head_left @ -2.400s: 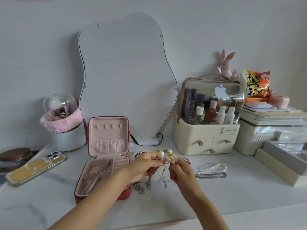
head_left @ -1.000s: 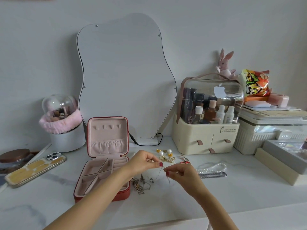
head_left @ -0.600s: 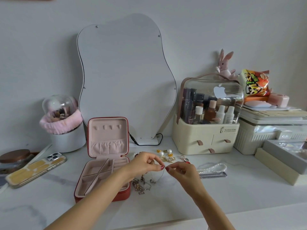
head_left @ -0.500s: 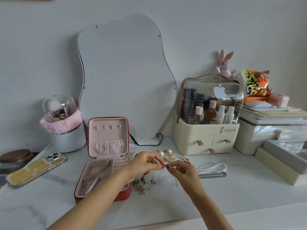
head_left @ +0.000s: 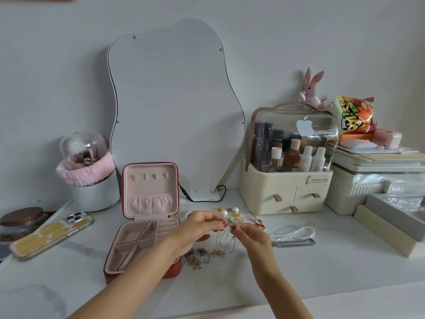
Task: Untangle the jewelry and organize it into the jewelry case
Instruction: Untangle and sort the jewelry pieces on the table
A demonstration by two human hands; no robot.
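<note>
The thin gold chains (head_left: pixel 224 238) hang in loops just above the white table (head_left: pixel 299 272), between my two hands. My left hand (head_left: pixel 197 229) pinches the chains at the top with thumb and first finger shut tight, and my right hand (head_left: pixel 251 233) pinches them the same way, right next to it. More tangled gold bits (head_left: pixel 199 257) lie on the table under my hands. The open red jewelry case (head_left: pixel 142 238) sits just to the left, its little pink boxes bare. Pearl earrings (head_left: pixel 230 212) lie behind my fingers, and a pearl necklace (head_left: pixel 293 233) lies off to the right.
</note>
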